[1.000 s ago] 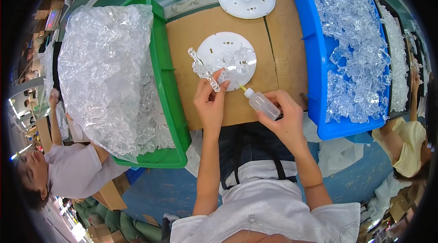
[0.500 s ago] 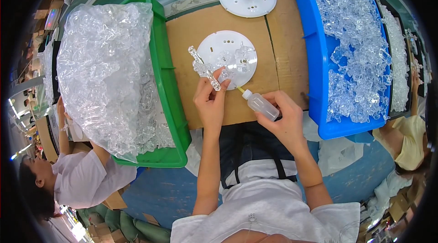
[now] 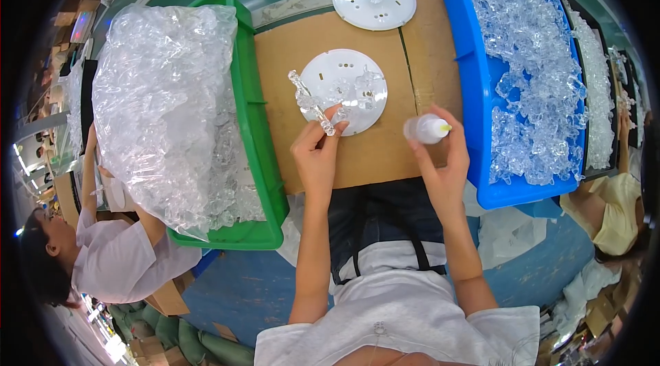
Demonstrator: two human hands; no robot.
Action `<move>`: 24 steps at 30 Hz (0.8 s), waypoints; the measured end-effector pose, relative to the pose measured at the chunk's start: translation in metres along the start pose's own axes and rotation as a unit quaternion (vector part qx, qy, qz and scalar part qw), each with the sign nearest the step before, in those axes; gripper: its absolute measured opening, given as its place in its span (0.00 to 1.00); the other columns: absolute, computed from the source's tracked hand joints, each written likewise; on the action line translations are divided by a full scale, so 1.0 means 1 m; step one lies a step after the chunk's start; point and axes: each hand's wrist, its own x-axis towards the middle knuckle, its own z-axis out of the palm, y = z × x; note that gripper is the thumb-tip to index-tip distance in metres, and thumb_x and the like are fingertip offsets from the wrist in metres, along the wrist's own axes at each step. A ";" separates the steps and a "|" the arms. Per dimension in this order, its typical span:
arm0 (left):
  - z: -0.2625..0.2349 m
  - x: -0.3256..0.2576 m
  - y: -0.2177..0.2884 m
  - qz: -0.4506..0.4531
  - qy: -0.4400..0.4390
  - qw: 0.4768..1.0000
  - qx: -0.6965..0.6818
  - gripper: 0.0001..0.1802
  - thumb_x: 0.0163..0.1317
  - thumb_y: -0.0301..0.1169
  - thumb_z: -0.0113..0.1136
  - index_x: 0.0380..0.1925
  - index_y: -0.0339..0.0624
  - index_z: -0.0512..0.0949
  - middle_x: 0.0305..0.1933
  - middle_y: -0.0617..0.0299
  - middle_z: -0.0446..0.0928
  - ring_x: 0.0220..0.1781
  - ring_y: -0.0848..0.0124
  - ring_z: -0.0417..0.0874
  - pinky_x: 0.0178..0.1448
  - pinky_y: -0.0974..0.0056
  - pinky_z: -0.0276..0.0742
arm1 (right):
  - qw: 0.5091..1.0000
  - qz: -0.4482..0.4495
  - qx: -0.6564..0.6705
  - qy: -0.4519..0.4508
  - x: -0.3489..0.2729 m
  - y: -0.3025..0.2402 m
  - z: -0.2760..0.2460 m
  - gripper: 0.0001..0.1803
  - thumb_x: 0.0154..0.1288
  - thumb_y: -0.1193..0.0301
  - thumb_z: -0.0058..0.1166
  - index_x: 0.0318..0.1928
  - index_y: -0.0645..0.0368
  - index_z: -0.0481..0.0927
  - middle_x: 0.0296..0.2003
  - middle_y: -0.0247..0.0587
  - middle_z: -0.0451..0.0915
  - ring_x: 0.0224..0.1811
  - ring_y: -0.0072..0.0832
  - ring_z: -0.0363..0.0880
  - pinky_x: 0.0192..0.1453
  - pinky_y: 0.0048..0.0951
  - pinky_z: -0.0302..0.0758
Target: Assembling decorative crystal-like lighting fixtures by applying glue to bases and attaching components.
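Note:
Pinched in the fingers of my left hand (image 3: 314, 149) is a clear plastic branched piece (image 3: 306, 99), held over the left edge of a round white plate (image 3: 333, 67) with small holes. Another clear piece (image 3: 368, 88) stands on that plate. My right hand (image 3: 447, 166) grips a small translucent squeeze bottle (image 3: 427, 130) with a yellow tip, off to the right of the plate above the cardboard. The bottle is slightly blurred, and its tip is turned away from the clear piece in my left hand.
Left of the cardboard mat (image 3: 285, 153) stands a green bin (image 3: 256, 159) with a bulging clear bag (image 3: 165, 98) of clear parts. A blue bin (image 3: 478, 111) full of clear pieces is on the right. Behind lies a second white plate (image 3: 354, 5). People sit at both sides.
My right hand has drawn the squeeze bottle away from the plate, to the right and slightly farther off, turning its tip from the upper left to the right. The left hand has hardly moved.

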 end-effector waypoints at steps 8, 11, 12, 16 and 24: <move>0.001 0.004 -0.004 0.012 -0.008 0.999 -0.036 0.17 0.53 0.23 0.65 0.45 0.38 0.80 0.25 0.76 0.68 0.24 0.85 0.60 0.27 0.78 0.55 | 0.991 0.000 -0.075 0.108 0.035 0.020 0.022 0.29 0.58 0.76 0.58 0.59 0.67 0.62 0.55 0.51 0.68 0.59 0.37 0.68 0.65 0.35 0.63; -0.001 0.005 0.009 -0.025 -0.026 0.998 -0.046 0.15 0.53 0.22 0.63 0.44 0.38 0.80 0.20 0.67 0.69 0.22 0.81 0.61 0.25 0.73 0.59 | 0.989 -0.010 -0.102 0.106 0.025 0.014 0.018 0.33 0.57 0.74 0.60 0.61 0.67 0.60 0.58 0.53 0.66 0.61 0.42 0.66 0.66 0.37 0.61; -0.003 0.005 0.010 -0.016 -0.026 0.998 -0.054 0.15 0.53 0.22 0.63 0.44 0.38 0.80 0.20 0.67 0.69 0.22 0.81 0.61 0.25 0.73 0.59 | 0.985 -0.020 -0.135 0.101 0.017 0.009 0.015 0.35 0.55 0.73 0.61 0.62 0.67 0.59 0.59 0.55 0.65 0.61 0.44 0.65 0.65 0.38 0.61; -0.008 -0.005 -0.013 0.025 -0.023 0.999 -0.040 0.18 0.56 0.23 0.62 0.49 0.41 0.78 0.20 0.77 0.59 0.21 0.84 0.56 0.23 0.74 0.53 | 0.980 -0.010 -0.184 -0.076 -0.034 -0.048 -0.018 0.29 0.51 0.72 0.64 0.55 0.62 0.72 0.49 0.49 0.76 0.51 0.38 0.76 0.48 0.32 0.75; -0.027 -0.020 -0.024 0.182 0.079 0.979 0.042 0.14 0.57 0.21 0.58 0.45 0.39 0.80 0.23 0.55 0.77 0.19 0.69 0.72 0.27 0.65 0.69 | 0.860 -0.221 -0.375 -0.265 0.099 -0.119 0.080 0.13 0.48 0.66 0.58 0.33 0.59 0.76 0.29 0.44 0.80 0.33 0.41 0.80 0.33 0.39 0.75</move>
